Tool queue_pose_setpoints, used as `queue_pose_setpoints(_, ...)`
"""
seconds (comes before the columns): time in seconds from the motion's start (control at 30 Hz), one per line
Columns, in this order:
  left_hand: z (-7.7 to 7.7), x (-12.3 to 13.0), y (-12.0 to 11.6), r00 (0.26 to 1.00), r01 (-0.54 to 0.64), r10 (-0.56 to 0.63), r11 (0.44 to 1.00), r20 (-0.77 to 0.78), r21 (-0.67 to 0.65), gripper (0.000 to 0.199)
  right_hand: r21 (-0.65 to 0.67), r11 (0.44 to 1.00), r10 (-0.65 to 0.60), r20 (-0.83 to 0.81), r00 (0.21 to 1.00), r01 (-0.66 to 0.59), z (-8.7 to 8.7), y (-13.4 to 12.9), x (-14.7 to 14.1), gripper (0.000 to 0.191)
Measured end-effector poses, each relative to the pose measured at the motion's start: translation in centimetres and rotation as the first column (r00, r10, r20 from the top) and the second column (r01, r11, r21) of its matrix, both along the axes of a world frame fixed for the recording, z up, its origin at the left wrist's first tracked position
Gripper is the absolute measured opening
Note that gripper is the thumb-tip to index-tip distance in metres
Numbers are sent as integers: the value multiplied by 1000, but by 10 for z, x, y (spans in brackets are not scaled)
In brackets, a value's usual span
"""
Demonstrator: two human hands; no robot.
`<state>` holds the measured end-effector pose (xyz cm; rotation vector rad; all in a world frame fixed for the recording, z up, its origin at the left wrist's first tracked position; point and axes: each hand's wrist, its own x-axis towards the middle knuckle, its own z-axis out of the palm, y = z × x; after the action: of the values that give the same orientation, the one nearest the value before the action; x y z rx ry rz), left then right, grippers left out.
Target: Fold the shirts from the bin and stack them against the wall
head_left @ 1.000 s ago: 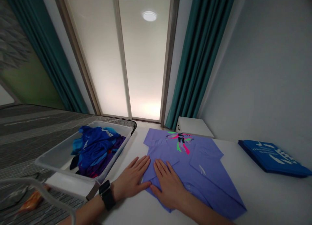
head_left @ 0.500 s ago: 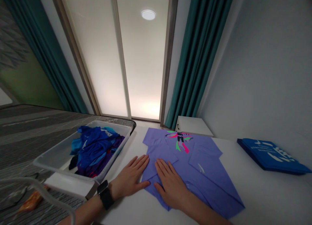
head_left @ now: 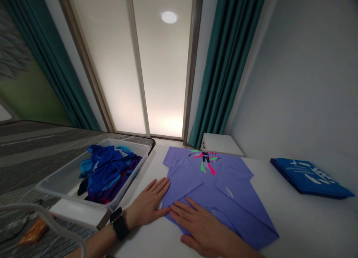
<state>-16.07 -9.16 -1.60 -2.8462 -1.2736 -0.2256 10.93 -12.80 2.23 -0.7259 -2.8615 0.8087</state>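
A purple T-shirt with a pink, green and black print lies on the white table, its sides and sleeves folded inward. My left hand, with a black watch on the wrist, rests flat at the shirt's left edge, fingers stretched out. Lower down, my right hand lies flat on the near left part of the shirt, fingers extended and thumb out. Neither hand grips the cloth. The right hand and forearm hide part of the shirt's near edge.
A clear plastic bin of crumpled blue and purple clothes stands at the left. On the right, a folded blue garment lies on the white table. Behind the table is a white cabinet. A pale curved tube crosses the lower left.
My right hand has slid down over the shirt towards me. My left hand stays in almost the same place.
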Motion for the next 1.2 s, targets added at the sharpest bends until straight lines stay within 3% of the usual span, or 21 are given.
queue_pose_setpoints(0.37, -1, 0, 0, 999, -5, 5, 1000, 32, -22, 77, 42, 999, 12, -1, 1000, -12, -3, -3, 4, 66)
queue_pose_setpoints(0.5, 2, 0, -2, 999, -10, 12, 998, 40, -57, 74, 74, 992, -102, 3, 995, 102, -4, -1, 3, 60)
queue_pose_setpoints(0.6, 3, 1, 1, 995, -79, 85, 992, 54, -94, 62, 127, 971, -207, 13, 978, 203, -7, 3, 2, 57)
queue_pose_setpoints(0.73, 6, 9, 19, 979, -173, 180, 981, 90, -84, 58, 176, 948, -272, 11, 962, 266, -14, 8, 0, 57)
queue_pose_setpoints(0.97, 3, 28, 65, 984, -166, 166, 986, 71, 1, 61, 148, 940, -318, 49, 947, 308, -20, 10, -3, 62)
queue_pose_setpoints(1.2, -11, 26, 72, 980, -191, 190, 981, 61, 13, 62, 137, 944, -310, 52, 949, 301, -19, 8, -2, 63)
